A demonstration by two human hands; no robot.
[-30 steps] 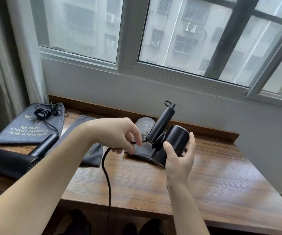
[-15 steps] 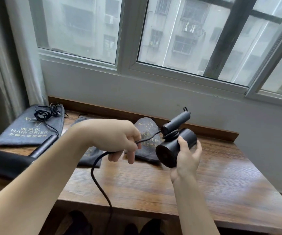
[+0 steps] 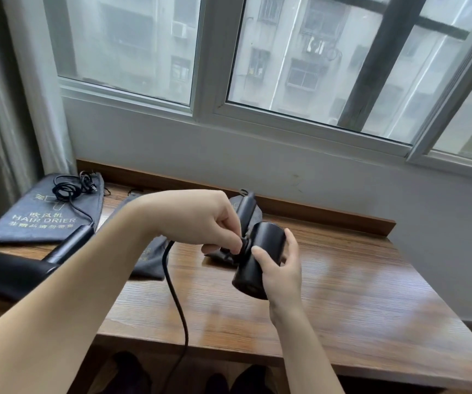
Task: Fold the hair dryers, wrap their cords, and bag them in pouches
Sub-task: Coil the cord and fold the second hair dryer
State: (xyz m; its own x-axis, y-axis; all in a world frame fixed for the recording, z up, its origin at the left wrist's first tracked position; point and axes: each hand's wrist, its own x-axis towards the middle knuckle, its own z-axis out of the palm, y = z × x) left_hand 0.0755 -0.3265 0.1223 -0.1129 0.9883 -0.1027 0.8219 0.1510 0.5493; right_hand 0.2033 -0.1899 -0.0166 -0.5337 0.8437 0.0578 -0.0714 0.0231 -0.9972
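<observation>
My right hand point(image 3: 281, 268) grips the barrel of a black hair dryer point(image 3: 263, 245) above the wooden table point(image 3: 342, 294); its folded handle points up and away. My left hand point(image 3: 200, 223) pinches the dryer's black cord point(image 3: 176, 297) right at the hinge, where a loop lies around the handle base. The rest of the cord hangs over the table's front edge. A second black hair dryer point(image 3: 16, 268) lies at the far left, its coiled cord point(image 3: 70, 187) resting on a grey pouch point(image 3: 44, 214) printed HAIR DRIER.
Two more grey pouches lie on the table, one point(image 3: 149, 260) under my left forearm and one point(image 3: 254, 214) behind the held dryer. A raised wooden lip point(image 3: 328, 214) runs along the wall under the window. A curtain point(image 3: 16, 109) hangs at the left.
My left hand carried the cord from the left side up to the dryer's hinge, laying it round the handle base. The right hand tilted the dryer, so the handle stands more upright.
</observation>
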